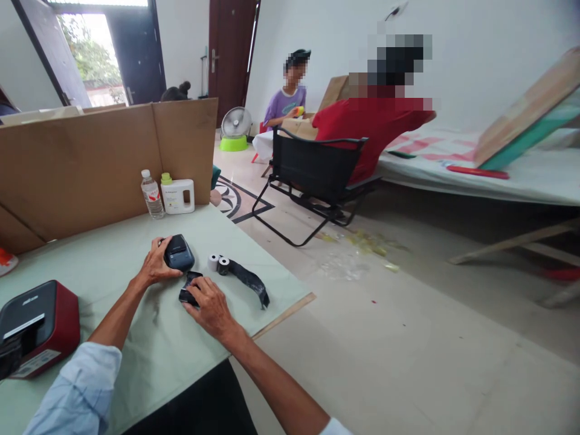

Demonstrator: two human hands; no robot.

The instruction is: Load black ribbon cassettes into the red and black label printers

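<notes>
Left hand (154, 266) was wrapped around a rounded dark-blue plastic printer (179, 252) mid-counter (113, 266), right hand (209, 305) pinched down on its glossy black lid (189, 287) at 6 o'clock of it. Two small paper rolls (218, 263) and a crinkly black strip (249, 279) sat at 3 o'clock, a boxy red printer (38, 326) at 8.
</notes>
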